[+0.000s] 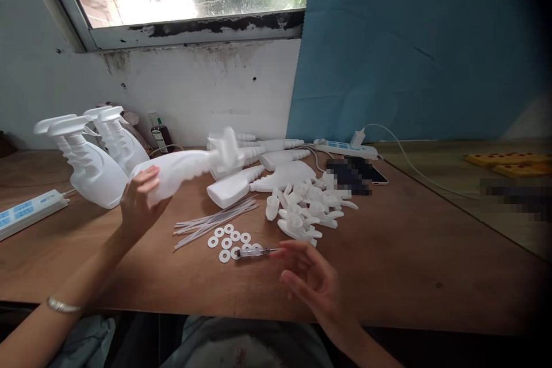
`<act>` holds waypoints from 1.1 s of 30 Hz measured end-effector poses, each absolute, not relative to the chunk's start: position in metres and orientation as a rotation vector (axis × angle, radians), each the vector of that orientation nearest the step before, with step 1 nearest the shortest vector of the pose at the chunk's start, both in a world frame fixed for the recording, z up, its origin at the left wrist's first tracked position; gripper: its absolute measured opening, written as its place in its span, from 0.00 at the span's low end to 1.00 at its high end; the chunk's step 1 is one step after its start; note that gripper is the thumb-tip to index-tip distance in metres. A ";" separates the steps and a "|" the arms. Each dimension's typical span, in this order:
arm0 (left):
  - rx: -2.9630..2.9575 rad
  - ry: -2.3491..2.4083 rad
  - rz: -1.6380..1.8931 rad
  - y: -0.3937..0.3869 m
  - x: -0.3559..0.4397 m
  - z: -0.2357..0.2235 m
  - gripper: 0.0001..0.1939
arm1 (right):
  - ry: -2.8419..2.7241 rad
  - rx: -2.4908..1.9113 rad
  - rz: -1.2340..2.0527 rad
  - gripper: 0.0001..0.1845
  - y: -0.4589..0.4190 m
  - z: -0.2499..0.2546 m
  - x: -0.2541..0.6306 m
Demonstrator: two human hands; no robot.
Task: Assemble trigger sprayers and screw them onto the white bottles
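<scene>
My left hand (144, 198) is closed around the lower body of a white spray bottle (183, 169), tipped on its side, its blurred trigger head pointing right. My right hand (308, 276) is over the front of the table, fingers apart and loosely curved, holding nothing. Beside its fingertips lies a clear-handled screwdriver (254, 252); whether they touch it I cannot tell. Several white ring washers (226, 243) and a bundle of thin white tubes (211, 221) lie between the hands. A pile of white trigger spray heads (302, 213) is beyond my right hand.
Upright spray bottles (92, 167) stand at the left near a power strip (32, 213). Bottles without heads (235, 187) lie at the back middle. Another power strip (347, 148), a phone (375, 171) and a cable are at the back right. A dark bottle (161, 135) stands by the wall.
</scene>
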State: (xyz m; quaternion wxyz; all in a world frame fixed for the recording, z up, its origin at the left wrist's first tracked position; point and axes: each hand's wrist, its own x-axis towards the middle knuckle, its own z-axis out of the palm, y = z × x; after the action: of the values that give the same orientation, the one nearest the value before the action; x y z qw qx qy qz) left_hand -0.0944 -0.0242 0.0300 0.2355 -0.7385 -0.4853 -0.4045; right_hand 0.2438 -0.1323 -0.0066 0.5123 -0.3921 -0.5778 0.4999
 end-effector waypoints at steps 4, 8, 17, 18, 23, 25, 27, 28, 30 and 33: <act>-2.101 -0.631 -0.848 -0.083 -0.072 0.025 0.18 | -1.042 -0.805 1.603 0.31 -0.134 0.006 0.240; -2.158 -0.705 -1.006 -0.121 -0.045 0.012 0.12 | -1.070 -0.902 1.628 0.24 -0.137 0.002 0.238; -2.260 -0.692 -0.941 -0.140 -0.029 0.042 0.12 | -1.326 -1.110 1.585 0.18 -0.133 0.009 0.248; -2.293 -0.672 -0.892 -0.140 -0.033 0.044 0.12 | -1.410 -1.112 1.515 0.17 -0.134 0.010 0.248; -2.596 -0.527 -0.552 -0.130 -0.060 0.053 0.15 | -1.915 -0.735 0.622 0.07 -0.137 0.003 0.242; -2.689 -0.562 -0.475 -0.128 -0.066 0.060 0.18 | -2.047 -0.487 0.274 0.09 -0.135 0.000 0.240; -2.770 -0.674 -0.399 -0.131 -0.068 0.069 0.20 | -2.112 -0.339 0.003 0.11 -0.133 0.001 0.240; -2.796 -0.741 -0.404 -0.133 -0.068 0.073 0.20 | -2.119 -0.295 -0.110 0.12 -0.132 0.002 0.240; -2.851 -0.880 -0.401 -0.137 -0.071 0.080 0.19 | -2.115 -0.271 -0.283 0.10 -0.132 0.005 0.244; -2.925 -1.113 -0.311 -0.134 -0.087 0.089 0.17 | -2.094 -0.353 -0.412 0.06 -0.134 0.006 0.253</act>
State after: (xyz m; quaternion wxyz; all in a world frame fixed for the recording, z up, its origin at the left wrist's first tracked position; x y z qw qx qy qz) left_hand -0.0873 -0.1338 0.0891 -0.0017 -0.9300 -0.3540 -0.0990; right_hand 0.2533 -0.1342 0.0056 0.4698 -0.1439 -0.8546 -0.1681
